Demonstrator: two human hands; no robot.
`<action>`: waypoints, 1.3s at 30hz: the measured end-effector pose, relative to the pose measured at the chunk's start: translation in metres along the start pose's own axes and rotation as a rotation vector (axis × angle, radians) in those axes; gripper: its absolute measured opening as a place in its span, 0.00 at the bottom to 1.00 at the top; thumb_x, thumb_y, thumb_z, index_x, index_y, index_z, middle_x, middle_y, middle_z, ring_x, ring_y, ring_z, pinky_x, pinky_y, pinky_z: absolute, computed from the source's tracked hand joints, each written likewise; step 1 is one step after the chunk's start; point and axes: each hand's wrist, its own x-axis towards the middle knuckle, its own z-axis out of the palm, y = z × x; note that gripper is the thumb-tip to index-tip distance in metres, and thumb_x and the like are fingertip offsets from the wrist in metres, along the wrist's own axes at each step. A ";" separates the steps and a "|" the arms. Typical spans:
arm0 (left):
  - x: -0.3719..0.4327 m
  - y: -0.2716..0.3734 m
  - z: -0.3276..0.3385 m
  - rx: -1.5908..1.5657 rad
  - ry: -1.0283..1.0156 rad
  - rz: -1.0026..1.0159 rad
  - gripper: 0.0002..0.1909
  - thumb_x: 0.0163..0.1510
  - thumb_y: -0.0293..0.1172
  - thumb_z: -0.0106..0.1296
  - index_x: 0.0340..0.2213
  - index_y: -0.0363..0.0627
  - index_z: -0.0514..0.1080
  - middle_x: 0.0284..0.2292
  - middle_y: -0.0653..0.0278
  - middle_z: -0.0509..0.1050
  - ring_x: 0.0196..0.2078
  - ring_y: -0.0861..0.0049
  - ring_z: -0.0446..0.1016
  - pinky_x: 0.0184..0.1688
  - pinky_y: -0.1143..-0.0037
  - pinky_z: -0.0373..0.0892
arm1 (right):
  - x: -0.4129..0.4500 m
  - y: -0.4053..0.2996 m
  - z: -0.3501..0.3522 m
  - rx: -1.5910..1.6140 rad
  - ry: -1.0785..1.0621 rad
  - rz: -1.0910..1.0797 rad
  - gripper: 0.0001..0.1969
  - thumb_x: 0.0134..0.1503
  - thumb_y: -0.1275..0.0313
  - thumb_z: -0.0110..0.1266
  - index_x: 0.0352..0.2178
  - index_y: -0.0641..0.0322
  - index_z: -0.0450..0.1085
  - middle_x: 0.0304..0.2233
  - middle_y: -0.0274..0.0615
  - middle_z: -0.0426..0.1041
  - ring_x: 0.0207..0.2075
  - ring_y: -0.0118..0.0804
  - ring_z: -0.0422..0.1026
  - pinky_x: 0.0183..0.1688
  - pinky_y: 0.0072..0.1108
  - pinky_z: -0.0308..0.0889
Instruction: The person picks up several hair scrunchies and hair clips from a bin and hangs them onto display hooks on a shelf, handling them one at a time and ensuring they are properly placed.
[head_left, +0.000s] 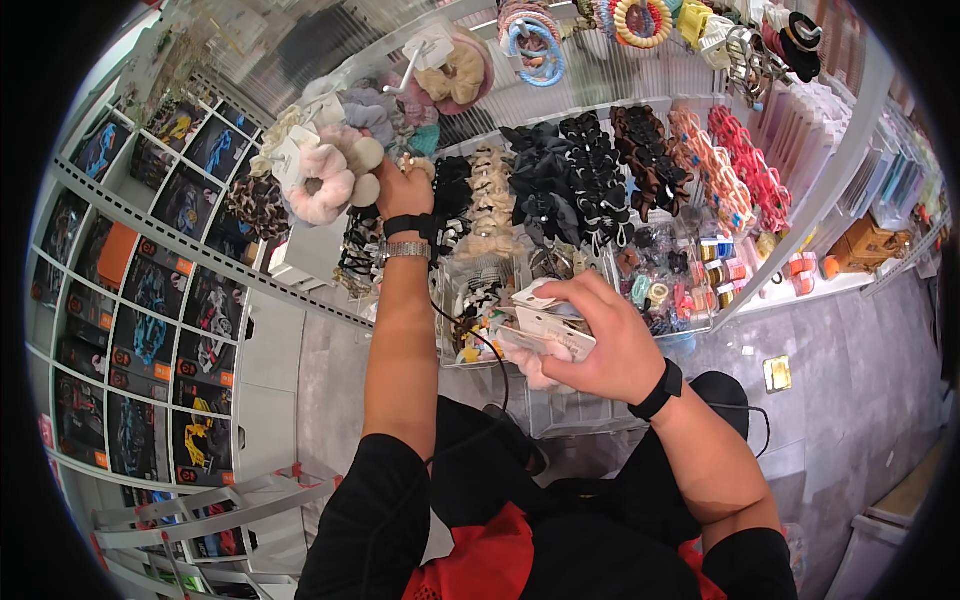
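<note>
My left hand (406, 189) reaches in among scrunchies on the display rack, close to white pom-poms (366, 171). Its fingertips are partly hidden, so I cannot tell whether it grips anything. A fluffy pale pink scrunchie (319, 184) with a white card hangs just left of it. Lower down, my right hand (615, 341) is shut on a bunch of carded scrunchies. Their white cards (553, 330) stick out between thumb and fingers, and pale pink plush (532, 364) shows below. A beige scrunchie (452, 73) hangs above, near a white display hook (400, 79).
Black bow hair ties (546, 180) and red hair ties (748, 169) lie in rows on the shelf. A wire basket (469, 356) holds small accessories. A slotted metal upright (202, 251) runs past boxed toys on the left. A grey stepladder (217, 517) stands lower left. A black cable (504, 375) hangs between my arms.
</note>
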 end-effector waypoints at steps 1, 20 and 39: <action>0.002 0.001 -0.001 0.016 -0.028 -0.021 0.48 0.55 0.31 0.55 0.73 0.38 0.47 0.70 0.35 0.57 0.73 0.39 0.55 0.74 0.58 0.53 | 0.001 0.000 0.001 0.004 0.000 -0.007 0.31 0.44 0.64 0.71 0.52 0.55 0.74 0.43 0.44 0.74 0.43 0.53 0.78 0.46 0.36 0.74; -0.073 0.079 -0.126 -0.188 -0.194 0.120 0.50 0.39 0.18 0.45 0.69 0.42 0.61 0.61 0.40 0.63 0.64 0.43 0.62 0.70 0.59 0.56 | 0.002 -0.001 0.007 0.006 0.002 -0.039 0.31 0.44 0.63 0.73 0.51 0.55 0.75 0.42 0.43 0.73 0.42 0.52 0.78 0.45 0.36 0.74; -0.029 0.044 -0.116 -0.210 -0.046 0.065 0.57 0.40 0.16 0.45 0.75 0.48 0.50 0.68 0.31 0.49 0.70 0.35 0.52 0.73 0.58 0.48 | -0.003 -0.003 0.007 0.002 -0.019 -0.050 0.32 0.43 0.62 0.73 0.52 0.52 0.74 0.43 0.43 0.74 0.42 0.52 0.78 0.44 0.37 0.75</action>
